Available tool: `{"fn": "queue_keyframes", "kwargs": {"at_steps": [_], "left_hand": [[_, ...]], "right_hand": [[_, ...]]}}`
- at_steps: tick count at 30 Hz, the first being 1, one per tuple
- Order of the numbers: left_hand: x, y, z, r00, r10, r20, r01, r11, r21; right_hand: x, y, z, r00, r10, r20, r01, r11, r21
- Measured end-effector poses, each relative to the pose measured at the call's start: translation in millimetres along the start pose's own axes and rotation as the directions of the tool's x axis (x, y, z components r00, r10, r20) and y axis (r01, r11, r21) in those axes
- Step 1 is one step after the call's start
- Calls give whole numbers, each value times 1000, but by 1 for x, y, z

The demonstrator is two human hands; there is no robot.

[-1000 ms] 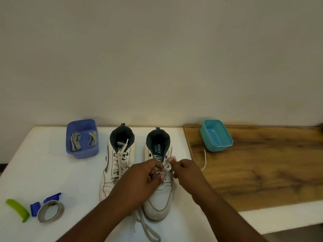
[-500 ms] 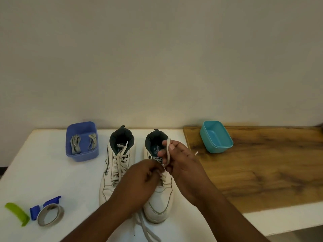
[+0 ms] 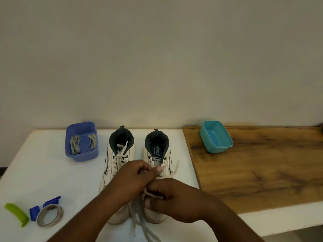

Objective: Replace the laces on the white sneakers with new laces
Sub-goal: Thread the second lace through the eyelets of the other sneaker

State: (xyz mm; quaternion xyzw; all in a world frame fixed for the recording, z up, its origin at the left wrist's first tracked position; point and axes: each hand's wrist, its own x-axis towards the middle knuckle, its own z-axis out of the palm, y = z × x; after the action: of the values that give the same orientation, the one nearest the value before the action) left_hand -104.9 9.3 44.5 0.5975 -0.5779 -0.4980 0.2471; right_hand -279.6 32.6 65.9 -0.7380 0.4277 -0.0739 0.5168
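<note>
A person works the old lace (image 3: 146,193) out of the right-hand sneaker (image 3: 158,154) of a white pair standing toe-toward-camera on a white worktop (image 3: 43,172). The left hand (image 3: 132,177) has its grip closed over the middle eyelets of that shoe, thumb and fingers curled in as if pinching lace, though exactly what it pinches is hidden. The right hand (image 3: 173,198), just nearer the toe, grips a loop of lace between thumb and curled fingers. The top eyelets of this shoe already stand bare, and loose ends (image 3: 145,227) trail off past the toe toward the worktop's near edge; one strand (image 3: 175,169) hangs down the shoe's outer side.

Judging by this, the job is in its early stage. The sneaker (image 3: 120,159) to the left of the one in hand is fully laced and looks untouched. The new laces (image 3: 75,144), two grey bundles, lie in the blue tub (image 3: 81,155) further left, beyond that second shoe. A teal tub (image 3: 215,137) sits to the right of the sneakers on a wooden board (image 3: 262,172); it may be meant for the discards. Left to do: finish stripping this shoe, strip its partner, then thread both.

Near the worktop's front left corner lie a roll of tape (image 3: 49,215), a blue piece (image 3: 35,213) and a green clip (image 3: 16,213).
</note>
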Motion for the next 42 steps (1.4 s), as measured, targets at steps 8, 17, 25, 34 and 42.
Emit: {"fn": "queue_keyframes", "kwargs": {"at_steps": [8, 17, 25, 34, 42], "left_hand": [[-15, 20, -13, 948, 211, -237, -269, 931, -247], [-25, 10, 5, 945, 72, 320, -55, 996, -64], [-27, 7, 4, 909, -16, 417, 1, 999, 35], [-9, 7, -7, 991, -66, -113, 29, 954, -299], [-5, -6, -4, 990, -105, -95, 64, 931, -358]], "right_hand": [[3, 2, -2, 988, 145, -46, -122, 933, 339], [5, 4, -33, 721, 578, -382, 182, 374, 909], [12, 6, -33, 604, 604, -520, 399, 336, 853], [16, 10, 5, 900, -43, -433, -159, 894, -419], [21, 9, 5, 867, -87, -491, -12, 981, -195]]}}
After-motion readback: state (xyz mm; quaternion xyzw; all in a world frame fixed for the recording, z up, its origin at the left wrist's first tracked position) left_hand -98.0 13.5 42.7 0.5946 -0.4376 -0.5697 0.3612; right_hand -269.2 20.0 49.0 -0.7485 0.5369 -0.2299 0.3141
